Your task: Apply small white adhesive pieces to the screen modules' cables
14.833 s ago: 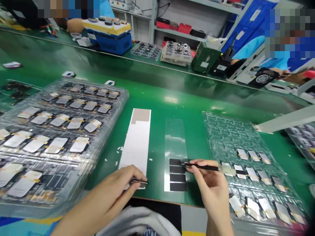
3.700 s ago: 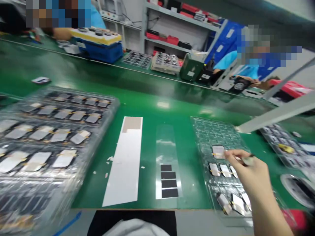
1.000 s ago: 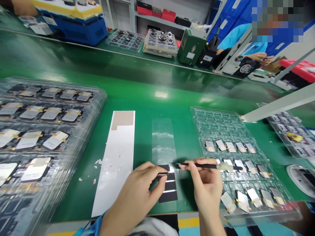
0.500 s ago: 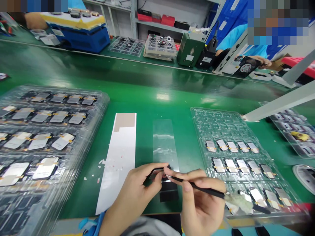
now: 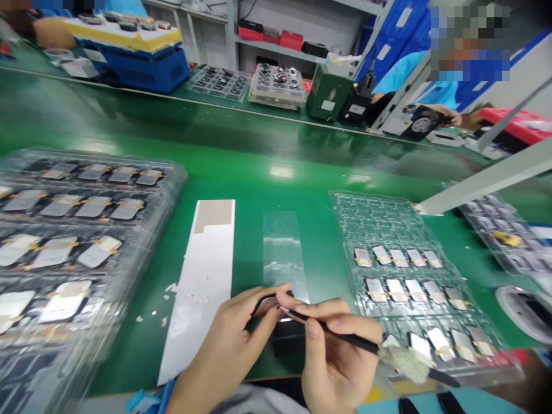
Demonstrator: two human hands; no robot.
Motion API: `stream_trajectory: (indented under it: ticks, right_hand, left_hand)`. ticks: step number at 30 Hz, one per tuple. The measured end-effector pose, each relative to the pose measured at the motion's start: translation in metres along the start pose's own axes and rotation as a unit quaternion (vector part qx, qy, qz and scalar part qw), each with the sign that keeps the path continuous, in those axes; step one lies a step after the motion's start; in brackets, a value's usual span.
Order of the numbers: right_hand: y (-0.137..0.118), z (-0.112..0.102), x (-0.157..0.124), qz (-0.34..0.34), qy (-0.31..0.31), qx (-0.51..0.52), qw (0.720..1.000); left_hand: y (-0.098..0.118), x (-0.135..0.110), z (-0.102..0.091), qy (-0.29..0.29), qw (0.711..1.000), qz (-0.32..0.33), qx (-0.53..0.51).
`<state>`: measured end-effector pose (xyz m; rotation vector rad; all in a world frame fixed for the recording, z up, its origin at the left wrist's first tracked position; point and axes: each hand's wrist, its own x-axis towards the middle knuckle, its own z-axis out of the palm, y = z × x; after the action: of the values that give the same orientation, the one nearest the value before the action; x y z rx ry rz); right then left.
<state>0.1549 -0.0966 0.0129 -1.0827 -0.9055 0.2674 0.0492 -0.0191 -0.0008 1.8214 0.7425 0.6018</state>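
Left hand pinches short black tweezers in a narrow grip. Right hand holds long black tweezers pen-wise, the tip just beside the left hand's fingers and the far end wrapped in a white fibrous tuft. Whether either tip carries a piece: cannot tell. Black rectangular pads on a clear film strip lie directly under both hands, largely hidden by them. Left of the left hand: a white backing sheet with a tan patch and scattered scraps, then a clear blister tray of flat silver parts with amber tape. Right of the right hand: a second blister tray of similar parts; the tuft overlies its near corner. A grey rail crosses above that tray. Across the green bench, a co-worker's hand works at far right. Versus the earlier frames: the hands have closed together over the pads, and the long tweezers now slant rather than lie level.
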Motion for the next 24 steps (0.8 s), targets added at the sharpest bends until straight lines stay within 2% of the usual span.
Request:
stream_trajectory:
  ticks: [7,11,15,20,24]
  right_hand:
    - [0.011,0.003,-0.011,-0.042,-0.010,0.042,0.998]
    - [0.011,0.004,-0.012,-0.050,0.003,0.044,0.998]
    - [0.004,0.008,-0.008,-0.045,0.024,0.025,0.998]
    - [0.002,0.014,-0.006,-0.049,0.064,-0.018,0.997]
    - [0.003,0.015,-0.007,-0.056,0.055,-0.028,0.997]
  left_hand:
    - [-0.011,-0.001,-0.005,0.040,0.991,0.102,0.078]
    - [-0.010,0.001,-0.005,0.043,0.986,0.132,0.094]
    - [-0.006,0.001,-0.002,0.034,0.986,0.128,0.099]
    - [-0.004,0.000,0.000,-0.004,0.991,0.085,0.099]
    - [-0.001,0.000,0.000,-0.023,0.994,0.065,0.084]
